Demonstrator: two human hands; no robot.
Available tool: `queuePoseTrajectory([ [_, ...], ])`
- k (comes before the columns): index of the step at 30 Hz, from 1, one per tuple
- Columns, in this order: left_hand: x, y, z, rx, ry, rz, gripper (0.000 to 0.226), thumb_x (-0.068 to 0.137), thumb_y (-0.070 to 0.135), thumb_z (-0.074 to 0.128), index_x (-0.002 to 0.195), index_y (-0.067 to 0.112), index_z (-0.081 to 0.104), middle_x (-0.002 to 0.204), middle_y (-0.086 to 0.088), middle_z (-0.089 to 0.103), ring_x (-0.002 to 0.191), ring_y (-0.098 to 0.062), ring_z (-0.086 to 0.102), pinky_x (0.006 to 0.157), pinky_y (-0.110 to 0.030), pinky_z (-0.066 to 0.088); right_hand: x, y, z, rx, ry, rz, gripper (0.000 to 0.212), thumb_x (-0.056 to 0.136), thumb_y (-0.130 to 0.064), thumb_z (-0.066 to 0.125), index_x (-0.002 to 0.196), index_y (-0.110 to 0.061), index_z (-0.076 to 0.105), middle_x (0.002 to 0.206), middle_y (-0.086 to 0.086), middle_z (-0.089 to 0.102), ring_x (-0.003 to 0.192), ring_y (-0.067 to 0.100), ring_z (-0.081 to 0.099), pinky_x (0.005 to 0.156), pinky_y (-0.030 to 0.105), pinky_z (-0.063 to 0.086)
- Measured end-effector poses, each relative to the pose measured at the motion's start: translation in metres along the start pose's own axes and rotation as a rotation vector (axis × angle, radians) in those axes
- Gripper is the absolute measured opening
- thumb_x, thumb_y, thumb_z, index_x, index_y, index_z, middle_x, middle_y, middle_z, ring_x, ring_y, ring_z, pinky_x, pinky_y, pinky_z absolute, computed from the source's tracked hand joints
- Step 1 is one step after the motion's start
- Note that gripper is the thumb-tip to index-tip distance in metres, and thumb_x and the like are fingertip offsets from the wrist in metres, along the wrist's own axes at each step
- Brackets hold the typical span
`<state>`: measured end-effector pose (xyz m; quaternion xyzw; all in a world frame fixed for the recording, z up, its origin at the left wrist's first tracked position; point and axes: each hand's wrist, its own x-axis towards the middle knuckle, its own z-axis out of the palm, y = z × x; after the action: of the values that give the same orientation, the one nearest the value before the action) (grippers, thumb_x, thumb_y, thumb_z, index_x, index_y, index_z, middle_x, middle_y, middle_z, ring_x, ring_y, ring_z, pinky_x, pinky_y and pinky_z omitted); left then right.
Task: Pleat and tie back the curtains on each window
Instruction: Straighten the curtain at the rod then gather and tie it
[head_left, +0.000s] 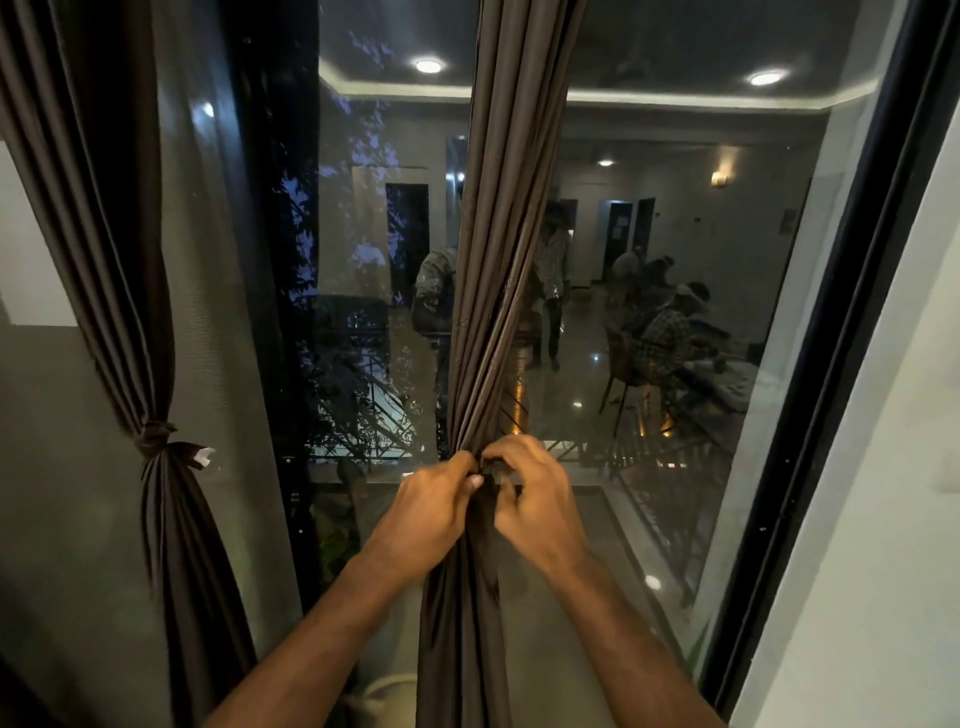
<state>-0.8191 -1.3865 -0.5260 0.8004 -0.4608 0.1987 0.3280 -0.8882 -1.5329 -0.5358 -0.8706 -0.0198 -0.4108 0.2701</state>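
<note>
While the left curtain (156, 364) hangs already knotted, both hands, left hand (436, 499) and right hand (535, 499), pinch the tie (485, 470) around the pleated middle curtain (493, 260), apparently unfinished.

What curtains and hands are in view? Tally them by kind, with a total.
Curtains: 2, the tied curtain at left and the middle curtain being tied
Hands: 2, left hand and right hand, both pinching at the middle curtain
Total: 4
</note>
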Motion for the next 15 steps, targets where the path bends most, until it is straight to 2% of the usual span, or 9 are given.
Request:
queuePoseTrajectory([
  [4, 0.009, -0.006, -0.008, -0.008, -0.091, -0.032, 0.012, 0.103, 0.024, 0.051, 0.094, 0.017, 0.054, 0.074, 0.011, 0.053, 0.067, -0.011, 0.052, 0.060, -0.023, 0.032, -0.002, 0.000, 0.000, -0.135, -0.156, -0.001, 0.030, 0.088, -0.013, 0.057, 0.115, -0.025, 0.062, 0.130, -0.007, 0.043, 0.096, 0.016, 0.061, 0.078, 0.035, 0.056],
  [7, 0.011, -0.005, -0.010, -0.030, -0.164, -0.016, 0.010, 0.102, 0.023, 0.054, 0.093, 0.020, 0.054, 0.074, 0.010, 0.055, 0.066, -0.009, 0.052, 0.061, -0.020, 0.034, 0.004, 0.004, 0.000, -0.210, -0.257, -0.012, 0.005, 0.093, -0.024, 0.062, 0.096, -0.029, 0.061, 0.120, -0.007, 0.038, 0.090, 0.017, 0.057, 0.072, 0.041, 0.056],
  [9, 0.011, -0.003, -0.011, -0.040, -0.187, 0.019, 0.011, 0.101, 0.023, 0.055, 0.091, 0.021, 0.054, 0.074, 0.008, 0.056, 0.065, -0.009, 0.053, 0.060, -0.020, 0.035, 0.010, 0.004, -0.003, -0.152, -0.322, 0.037, 0.022, 0.089, -0.013, 0.063, 0.073, -0.028, 0.056, 0.109, -0.002, 0.041, 0.091, 0.019, 0.055, 0.074, 0.045, 0.053],
  [11, 0.011, 0.000, -0.011, -0.056, -0.186, 0.035, 0.014, 0.101, 0.024, 0.056, 0.087, 0.025, 0.053, 0.069, 0.011, 0.052, 0.062, -0.004, 0.050, 0.056, -0.016, 0.032, 0.018, 0.005, -0.008, -0.057, -0.351, 0.076, 0.036, 0.080, 0.001, 0.066, 0.060, -0.026, 0.053, 0.099, 0.001, 0.046, 0.087, 0.017, 0.054, 0.073, 0.040, 0.049],
  [13, 0.012, 0.004, -0.012, -0.069, -0.177, 0.031, 0.018, 0.101, 0.022, 0.056, 0.084, 0.026, 0.054, 0.063, 0.014, 0.049, 0.060, 0.001, 0.051, 0.053, -0.013, 0.032, 0.022, 0.004, -0.013, -0.025, -0.353, 0.080, 0.040, 0.074, 0.007, 0.068, 0.054, -0.025, 0.053, 0.091, -0.002, 0.049, 0.082, 0.014, 0.053, 0.070, 0.033, 0.044],
  [15, 0.015, 0.006, -0.014, -0.058, -0.170, 0.008, 0.020, 0.101, 0.021, 0.056, 0.081, 0.021, 0.056, 0.060, 0.013, 0.047, 0.058, 0.003, 0.050, 0.052, -0.015, 0.031, 0.019, 0.001, -0.011, 0.036, -0.203, 0.094, 0.038, 0.072, 0.009, 0.068, 0.058, -0.026, 0.059, 0.090, 0.000, 0.053, 0.078, 0.012, 0.057, 0.066, 0.035, 0.048],
])
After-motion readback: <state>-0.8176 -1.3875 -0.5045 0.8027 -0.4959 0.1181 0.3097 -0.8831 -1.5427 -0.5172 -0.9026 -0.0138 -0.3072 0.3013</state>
